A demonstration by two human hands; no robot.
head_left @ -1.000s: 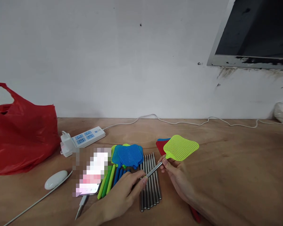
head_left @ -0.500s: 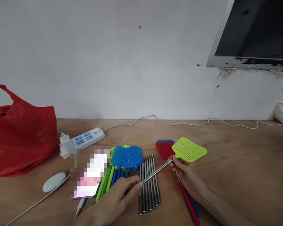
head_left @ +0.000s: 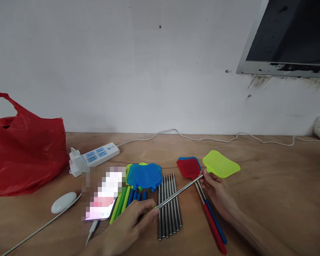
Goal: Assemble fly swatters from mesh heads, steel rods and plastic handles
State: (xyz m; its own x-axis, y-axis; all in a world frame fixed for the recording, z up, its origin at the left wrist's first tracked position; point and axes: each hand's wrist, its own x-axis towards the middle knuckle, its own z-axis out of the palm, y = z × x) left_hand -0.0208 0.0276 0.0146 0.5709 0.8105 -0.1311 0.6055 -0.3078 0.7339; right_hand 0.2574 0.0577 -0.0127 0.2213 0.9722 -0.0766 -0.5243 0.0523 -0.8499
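Observation:
A yellow-green fly swatter (head_left: pixel 221 164) with a metal rod slants up to the right between my hands. My left hand (head_left: pixel 136 220) is closed round its lower end, where a bit of yellow-green handle shows. Fingers of my right hand (head_left: pixel 214 188) pinch the rod just under the mesh head. Below the rod, several loose metal rods (head_left: pixel 170 213) lie side by side. To their left are several blue and green swatter heads (head_left: pixel 148 176) in a pile, above green and blue handles (head_left: pixel 122 202). A red fly swatter (head_left: pixel 188 168) lies over a blue fly swatter (head_left: pixel 216 222), partly behind my right hand.
On the left are a red plastic bag (head_left: pixel 29 153), a white power strip (head_left: pixel 101 154) with a plug in it, a lit phone (head_left: pixel 104 199) with a cable, and a white oval device (head_left: pixel 64 202). A white cord (head_left: pixel 197 138) runs along the wall.
My right hand has moved right and slightly up with the swatter head, away from my left hand. More of the metal rod shows between them. The view has shifted slightly.

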